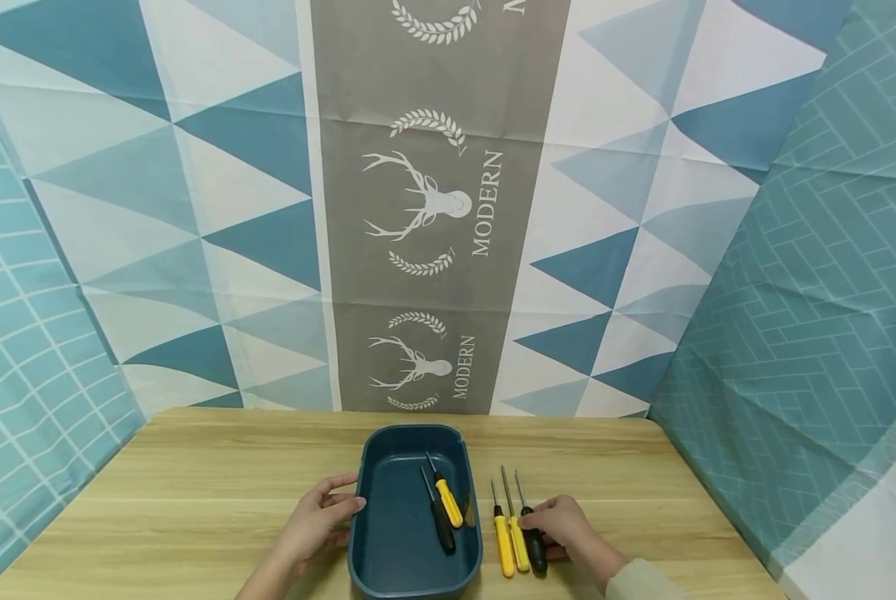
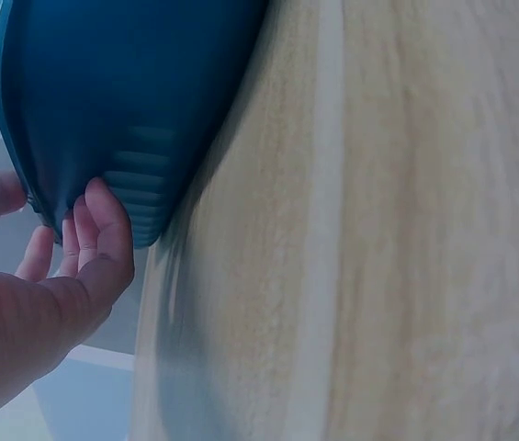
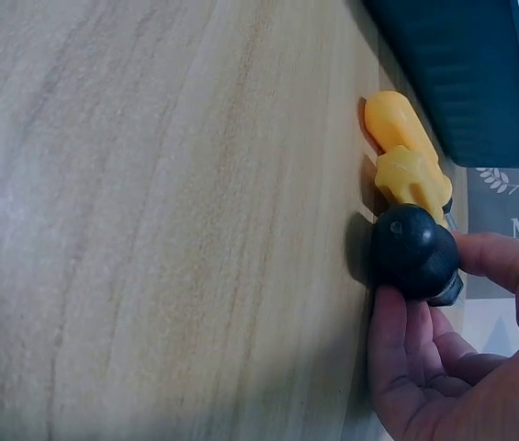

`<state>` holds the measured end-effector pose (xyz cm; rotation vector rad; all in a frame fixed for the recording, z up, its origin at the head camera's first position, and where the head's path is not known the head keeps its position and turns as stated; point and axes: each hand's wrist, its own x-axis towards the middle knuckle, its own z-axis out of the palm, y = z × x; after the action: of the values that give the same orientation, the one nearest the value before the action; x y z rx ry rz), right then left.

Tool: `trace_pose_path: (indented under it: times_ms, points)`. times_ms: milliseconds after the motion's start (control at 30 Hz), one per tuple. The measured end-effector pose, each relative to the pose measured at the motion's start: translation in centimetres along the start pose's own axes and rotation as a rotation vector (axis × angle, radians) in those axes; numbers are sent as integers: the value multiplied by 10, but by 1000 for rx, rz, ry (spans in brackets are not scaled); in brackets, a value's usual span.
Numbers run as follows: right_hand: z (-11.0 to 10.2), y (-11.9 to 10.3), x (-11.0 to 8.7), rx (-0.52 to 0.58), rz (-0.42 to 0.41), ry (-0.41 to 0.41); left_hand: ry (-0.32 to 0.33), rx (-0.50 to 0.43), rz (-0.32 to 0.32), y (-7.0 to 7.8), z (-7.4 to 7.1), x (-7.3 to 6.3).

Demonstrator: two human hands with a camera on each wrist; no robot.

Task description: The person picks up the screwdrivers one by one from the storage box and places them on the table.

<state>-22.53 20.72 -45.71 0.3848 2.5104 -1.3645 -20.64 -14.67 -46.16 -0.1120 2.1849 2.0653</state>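
left fingers (image 1: 348, 506) gripping bin rim (image 1: 352, 546), right fingers (image 1: 535, 521) round black screwdriver (image 1: 535, 553), tabletop (image 1: 643, 500) rightward

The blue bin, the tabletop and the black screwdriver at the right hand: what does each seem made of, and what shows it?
Blue bin: probably satin moulded plastic, with ribs formed in its wall. Tabletop: wood or laminate, smooth; its grain leaves it open. Black screwdriver: handle likely plastic or rubber, with a soft sheen; its slim grey shaft suggests metal.

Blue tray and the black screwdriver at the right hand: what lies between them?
A black-collared yellow screwdriver, then a plain yellow screwdriver, lie side by side on the tabletop; the head view shows both.
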Motion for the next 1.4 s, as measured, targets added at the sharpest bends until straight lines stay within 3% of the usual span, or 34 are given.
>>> trace_pose_path:
  times_ms: [1400]
  points:
    - [-3,-1,1,58,24,-5,21,1,-5,0,1,1]
